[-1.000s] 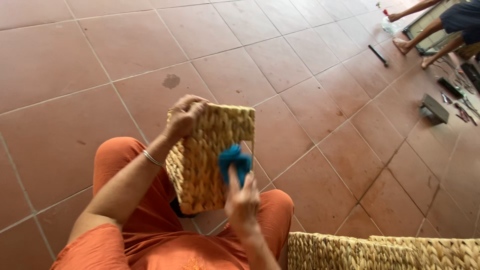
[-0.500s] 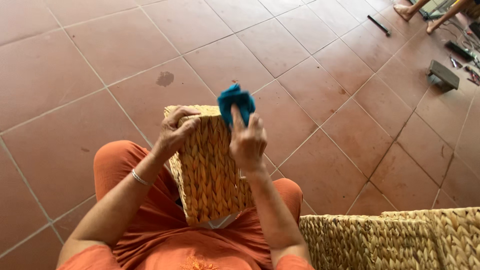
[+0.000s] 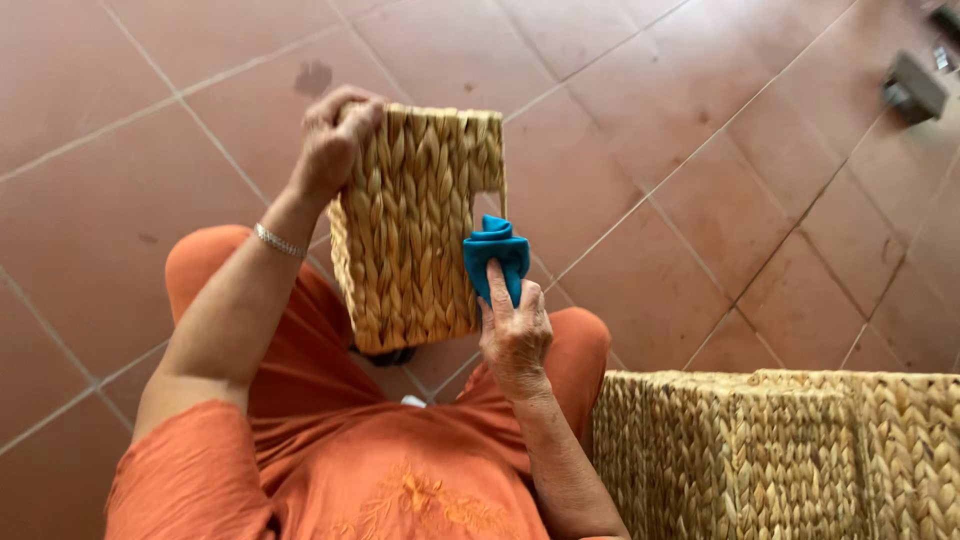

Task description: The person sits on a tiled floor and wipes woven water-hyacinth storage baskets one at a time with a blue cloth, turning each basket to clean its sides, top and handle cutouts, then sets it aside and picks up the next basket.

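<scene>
While my left hand (image 3: pixel 335 140) grips the woven basket (image 3: pixel 415 225) at its eleven o'clock corner, my right hand (image 3: pixel 512 330) presses a blue cloth (image 3: pixel 495 260) against its three o'clock edge. A larger woven basket (image 3: pixel 780 455) sits at four o'clock.

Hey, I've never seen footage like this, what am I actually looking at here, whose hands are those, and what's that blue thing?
There is no machine here. The view comes from a camera worn on a person's head, looking down at their own arms and lap, so the hands reach up from the bottom of the picture. The person sits in orange clothes above a floor of reddish tiles. The left hand, with a thin bracelet on the wrist, grips the top corner of a small woven basket held upright over the knees. The right hand presses a folded blue cloth against the basket's side edge. A larger woven basket stands at lower right. A small grey object lies on the tiles far off; what it is I cannot tell.
</scene>
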